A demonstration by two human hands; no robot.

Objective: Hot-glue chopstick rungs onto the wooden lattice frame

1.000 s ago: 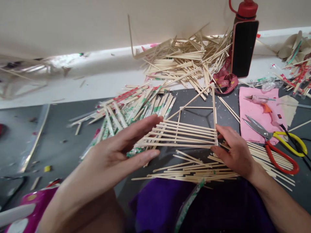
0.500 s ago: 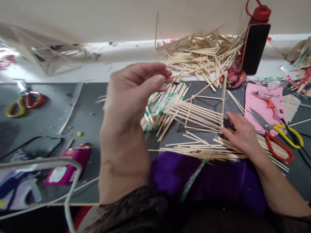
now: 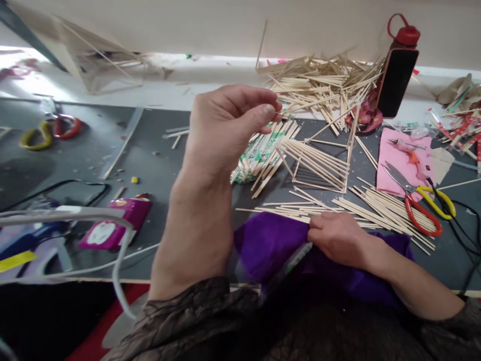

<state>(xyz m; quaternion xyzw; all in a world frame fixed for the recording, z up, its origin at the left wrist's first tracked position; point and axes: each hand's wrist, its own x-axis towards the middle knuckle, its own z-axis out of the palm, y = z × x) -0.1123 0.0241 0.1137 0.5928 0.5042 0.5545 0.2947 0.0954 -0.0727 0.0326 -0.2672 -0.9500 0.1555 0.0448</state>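
Note:
My left hand (image 3: 233, 125) is raised over the table, its thumb and fingers curled together in a pinch; whatever is between the tips is too small to make out. My right hand (image 3: 338, 238) is closed on the purple cloth (image 3: 276, 235) at the table's front edge, its fingertips partly hidden. A green-printed wrapper (image 3: 296, 258) lies on the cloth just below those fingers. Beyond stands a frame of glued wooden sticks (image 3: 319, 163), touched by neither hand. Loose sticks (image 3: 391, 208) lie between frame and cloth. Wrapped chopsticks (image 3: 266, 150) lie behind my left hand.
A heap of sticks (image 3: 319, 82) lies at the wall beside a phone (image 3: 398, 82) leaning on a red-capped bottle (image 3: 408, 36). At right are scissors (image 3: 409, 190) and a glue gun (image 3: 411, 155) on pink cloth (image 3: 387, 145). A white cable (image 3: 122, 260) crosses the left.
My right hand has left the stick frame and come down to the purple cloth. My left hand stays raised and pinched. The whole view has shifted slightly.

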